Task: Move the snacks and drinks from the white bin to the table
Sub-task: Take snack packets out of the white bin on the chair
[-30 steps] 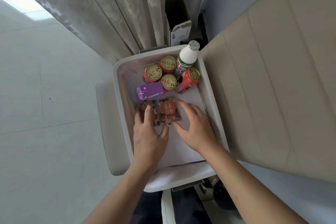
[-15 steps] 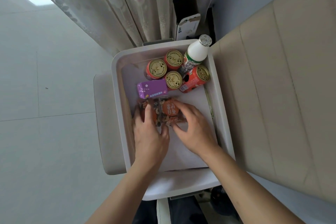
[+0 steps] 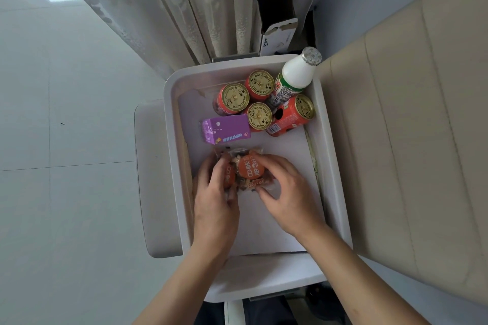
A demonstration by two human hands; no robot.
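Pale curtains and a tiled floor frame this corner, where the white bin sits against a beige cushioned seat. Inside the bin, the left hand and right hand are close together, fingers of both curled round the clear snack packets, which lie on the bin's floor between them.

Just beyond the hands lies a purple carton. Past it are three upright cans, a fourth can on its side and a white bottle leaning into the far right corner.

The packets look slick and loosely overlapped, so I'd expect one to slide out if they are lifted as a pair with a light pinch. Too hard a squeeze could crush what's inside. A lift that swings forward could nudge the carton into the cans, and the leaning bottle might tip. No table is in view, so I cannot tell how far the carry is.
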